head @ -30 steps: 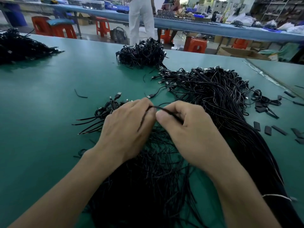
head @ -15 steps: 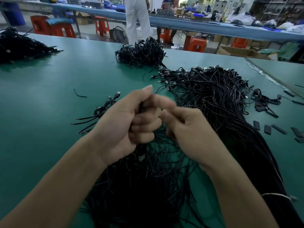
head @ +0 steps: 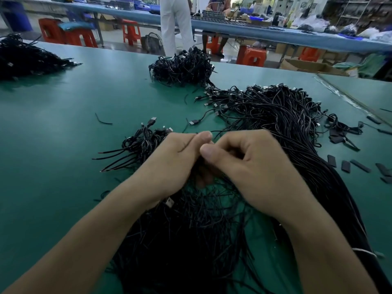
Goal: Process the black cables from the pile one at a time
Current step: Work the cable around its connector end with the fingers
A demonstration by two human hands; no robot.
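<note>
My left hand (head: 169, 164) and my right hand (head: 250, 166) meet above the middle of the green table (head: 63, 145), fingers curled, pinching one thin black cable (head: 224, 130) between them. Its free end runs right from my fingertips. A USB plug (head: 169, 202) hangs below my left wrist. A long pile of black cables (head: 286, 124) lies to the right. A loose heap of cables (head: 186, 230) spreads under my forearms. A small bunch of coiled cables (head: 140, 143) sits just left of my left hand.
Another coiled cable heap (head: 184, 66) lies at the far middle, and a dark pile (head: 23, 58) at the far left. Black sleeve pieces (head: 360, 165) are scattered at the right. A person in white trousers (head: 174, 24) stands beyond the table by orange stools (head: 251, 57).
My hands have lowered and turned knuckles-up, thumbs pressed together on the cable. The raised left fist from half a second ago has dropped back toward the heap.
</note>
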